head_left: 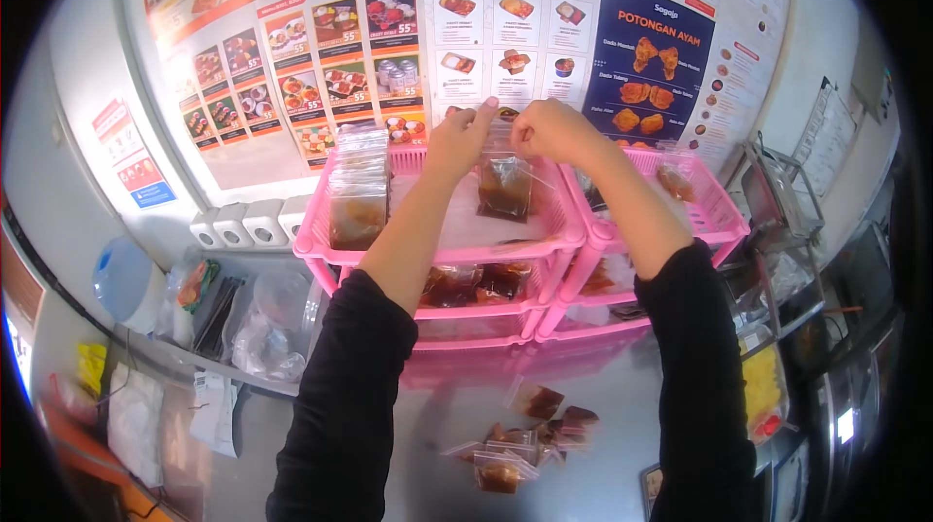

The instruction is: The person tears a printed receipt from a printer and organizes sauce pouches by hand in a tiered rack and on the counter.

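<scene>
My left hand [461, 141] and my right hand [556, 129] are raised over the top tier of a pink plastic rack [437, 256]. Between them hangs a small clear zip bag of dark brown sauce [504, 193]. The fingers of both hands are closed at its upper edge, and the fingertips are partly hidden. Left of my left hand, a row of similar sauce bags [358, 196] stands upright in the same tier. More dark packets [478, 281] lie in the tier below.
A second pink rack [721, 221] stands at the right, with a sauce bag [674, 182] in it. Several loose sauce bags [501, 471] lie on the metal counter [432, 425]. A grey tray [272, 328] with plastic bags sits left, below white sockets [262, 223]. Menu posters [649, 65] cover the wall.
</scene>
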`<state>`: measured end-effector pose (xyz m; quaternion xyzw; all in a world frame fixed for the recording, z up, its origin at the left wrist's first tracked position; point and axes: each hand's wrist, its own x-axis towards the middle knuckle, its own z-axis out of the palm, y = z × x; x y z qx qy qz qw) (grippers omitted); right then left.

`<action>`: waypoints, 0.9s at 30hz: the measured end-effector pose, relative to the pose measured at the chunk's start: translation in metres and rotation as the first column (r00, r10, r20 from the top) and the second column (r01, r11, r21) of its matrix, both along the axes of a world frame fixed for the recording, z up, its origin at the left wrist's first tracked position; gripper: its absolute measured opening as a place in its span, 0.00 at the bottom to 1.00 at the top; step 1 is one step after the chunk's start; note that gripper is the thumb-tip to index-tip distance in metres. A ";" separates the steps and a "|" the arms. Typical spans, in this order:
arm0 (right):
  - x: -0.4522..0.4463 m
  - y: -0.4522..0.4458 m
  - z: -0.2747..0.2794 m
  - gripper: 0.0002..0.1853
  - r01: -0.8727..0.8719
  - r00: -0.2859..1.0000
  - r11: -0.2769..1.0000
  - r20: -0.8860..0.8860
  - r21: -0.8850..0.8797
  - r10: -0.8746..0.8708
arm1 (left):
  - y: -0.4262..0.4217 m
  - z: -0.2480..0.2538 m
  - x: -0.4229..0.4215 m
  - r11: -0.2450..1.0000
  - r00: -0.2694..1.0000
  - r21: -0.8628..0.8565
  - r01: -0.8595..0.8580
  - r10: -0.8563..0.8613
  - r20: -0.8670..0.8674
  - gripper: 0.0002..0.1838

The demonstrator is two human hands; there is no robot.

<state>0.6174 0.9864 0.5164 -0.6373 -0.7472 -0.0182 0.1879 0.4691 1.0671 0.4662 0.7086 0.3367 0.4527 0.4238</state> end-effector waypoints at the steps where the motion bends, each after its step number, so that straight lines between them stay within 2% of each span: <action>1: -0.001 -0.001 -0.001 0.06 0.004 1.000 1.000 0.017 -0.026 -0.003 | -0.002 0.003 -0.001 1.000 0.999 -0.012 -0.002 0.002 -0.035 0.28; 3: -0.001 -0.004 -0.001 0.11 0.016 0.998 0.997 0.056 -0.079 -0.012 | 0.003 -0.001 -0.001 0.967 0.986 0.241 -0.085 0.116 -0.119 0.30; 4: 0.000 -0.009 -0.002 0.15 -0.041 0.997 0.995 0.069 -0.091 0.047 | 0.005 -0.002 -0.001 0.924 0.972 0.365 -0.113 0.179 -0.150 0.31; 6: 0.000 -0.023 -0.004 0.22 -0.155 0.982 0.981 0.089 -0.115 0.165 | 0.000 0.004 -0.005 0.957 0.986 0.248 -0.149 0.163 -0.038 0.27; 7: -0.009 -0.032 0.005 0.25 -0.107 0.989 0.971 0.080 -0.212 0.126 | -0.005 0.009 -0.008 0.969 0.987 0.188 -0.160 0.159 0.018 0.26; 9: -0.025 -0.046 0.023 0.30 -0.010 0.996 0.917 0.074 -0.399 0.043 | -0.003 0.001 -0.006 0.937 0.988 0.321 -0.136 0.151 -0.024 0.21; 10: -0.025 -0.045 0.021 0.30 -0.048 0.997 0.929 0.044 -0.367 0.069 | 0.000 -0.004 -0.005 0.916 0.988 0.384 -0.121 0.149 -0.045 0.19; 12: -0.026 -0.046 0.017 0.30 -0.122 0.992 0.946 -0.014 -0.300 0.124 | 0.009 -0.011 0.001 0.933 0.992 0.340 -0.119 0.129 -0.009 0.15; 15: -0.029 -0.058 0.023 0.29 -0.418 0.908 0.726 -0.267 -0.546 0.321 | 0.025 -0.015 0.002 0.977 0.997 0.210 -0.026 0.011 0.072 0.13; 16: -0.031 -0.062 0.028 0.26 -0.397 0.918 0.744 -0.243 -0.537 0.314 | 0.029 -0.016 0.000 0.988 0.993 0.155 0.020 -0.038 0.110 0.13; 18: -0.031 -0.071 0.035 0.20 -0.353 0.936 0.781 -0.198 -0.516 0.292 | 0.029 -0.017 -0.001 0.958 0.994 0.275 -0.085 0.101 -0.044 0.13; 19: -0.028 -0.065 0.033 0.17 -0.312 0.950 0.860 -0.157 -0.404 0.271 | 0.026 -0.016 0.000 0.932 0.978 0.339 -0.125 0.173 -0.114 0.13; 21: -0.013 -0.042 0.022 0.12 -0.218 0.975 0.964 -0.084 -0.151 0.207 | 0.016 -0.017 -0.002 0.920 0.977 0.371 -0.127 0.180 -0.111 0.14; 22: -0.010 -0.033 0.016 0.11 -0.192 0.980 0.974 -0.068 -0.119 0.185 | 0.012 -0.015 -0.004 0.913 0.977 0.388 -0.128 0.184 -0.110 0.14; 25: -0.010 -0.012 0.002 0.11 -0.102 0.995 0.994 0.015 -0.032 0.103 | 0.009 -0.009 -0.004 0.924 0.971 0.362 -0.124 0.189 -0.149 0.15; 27: -0.012 -0.005 -0.004 0.10 -0.027 0.992 1.000 0.120 0.014 0.025 | 0.012 -0.006 -0.002 0.969 0.986 0.245 -0.008 0.049 -0.161 0.16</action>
